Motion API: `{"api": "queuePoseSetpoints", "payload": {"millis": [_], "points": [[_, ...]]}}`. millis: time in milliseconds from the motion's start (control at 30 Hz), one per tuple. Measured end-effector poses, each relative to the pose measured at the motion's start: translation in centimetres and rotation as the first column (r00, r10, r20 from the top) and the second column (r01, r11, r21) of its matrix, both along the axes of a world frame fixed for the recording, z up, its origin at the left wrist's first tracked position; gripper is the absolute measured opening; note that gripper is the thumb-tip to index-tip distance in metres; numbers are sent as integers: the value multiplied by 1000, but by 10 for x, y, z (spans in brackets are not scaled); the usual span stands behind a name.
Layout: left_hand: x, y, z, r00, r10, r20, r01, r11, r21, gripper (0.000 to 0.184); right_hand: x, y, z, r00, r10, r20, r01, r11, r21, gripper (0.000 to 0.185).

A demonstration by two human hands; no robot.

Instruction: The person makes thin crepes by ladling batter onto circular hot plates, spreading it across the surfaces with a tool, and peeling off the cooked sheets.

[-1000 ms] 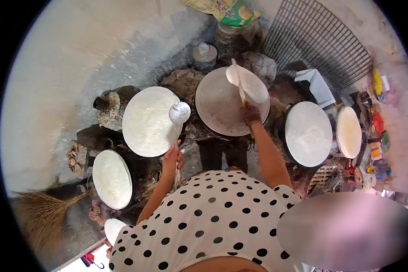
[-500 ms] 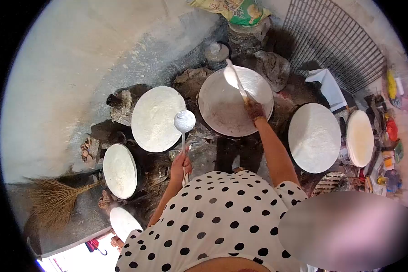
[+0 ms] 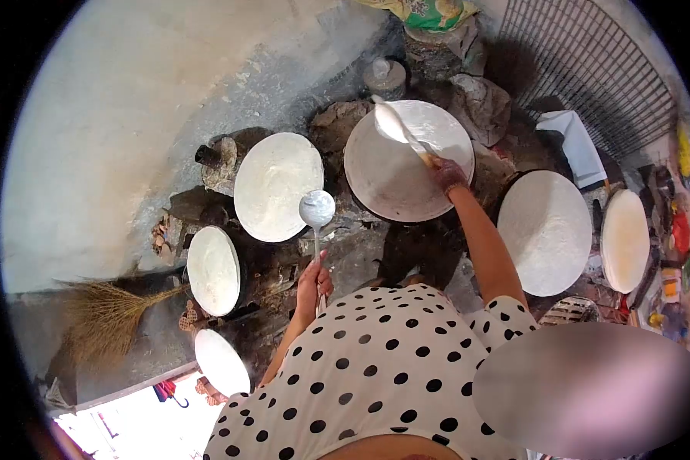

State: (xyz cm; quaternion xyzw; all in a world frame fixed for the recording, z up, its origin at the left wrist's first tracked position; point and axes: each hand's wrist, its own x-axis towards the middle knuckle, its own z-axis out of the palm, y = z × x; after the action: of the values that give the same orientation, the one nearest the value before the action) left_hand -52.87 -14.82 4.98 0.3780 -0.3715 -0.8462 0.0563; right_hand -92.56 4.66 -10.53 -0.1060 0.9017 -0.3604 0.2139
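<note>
Griddle (image 3: 399,188): ahead of the person, mostly bare grey; the far part shines white, whether from batter or light I can't tell, so a full coat seems left to do.
Right round (image 3: 544,234): right of the griddle, pale all over; looks done.
Left round (image 3: 278,184): left of the griddle, likewise pale edge to edge.
Ladle (image 3: 317,209): bowl near-left of the griddle, smeared white inside.
Stick (image 3: 411,140): slanting over the griddle's far part.
Right hand (image 3: 446,172): above the griddle's right side, wrapped round the stick.
Left hand (image 3: 314,282): near-left of the griddle, curled about the ladle's handle.
</note>
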Motion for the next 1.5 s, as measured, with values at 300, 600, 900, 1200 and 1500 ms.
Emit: {"api": "queuePoseSetpoints", "payload": {"millis": [300,600,900,1200,1500], "points": [[8,12,9,1000,-2,23,3,999,-41,34,-44,61,21,969,213,-128,-217,976,-25,45],[11,17,-2,996,74,51,-78,994,81,33,-21,40,14,867,486,-110,-487,873,18,45],[9,21,-4,987,151,47,-156,978,138,33,-34,43,4,915,403,5,-402,912,77,46],[15,29,-9,980,189,63,-196,970,144,34,-45,49,48,959,273,78,-275,961,14,53],[37,51,-17,966,242,94,-255,950,181,31,-62,49,59,879,477,28,-476,869,136,45]]}}
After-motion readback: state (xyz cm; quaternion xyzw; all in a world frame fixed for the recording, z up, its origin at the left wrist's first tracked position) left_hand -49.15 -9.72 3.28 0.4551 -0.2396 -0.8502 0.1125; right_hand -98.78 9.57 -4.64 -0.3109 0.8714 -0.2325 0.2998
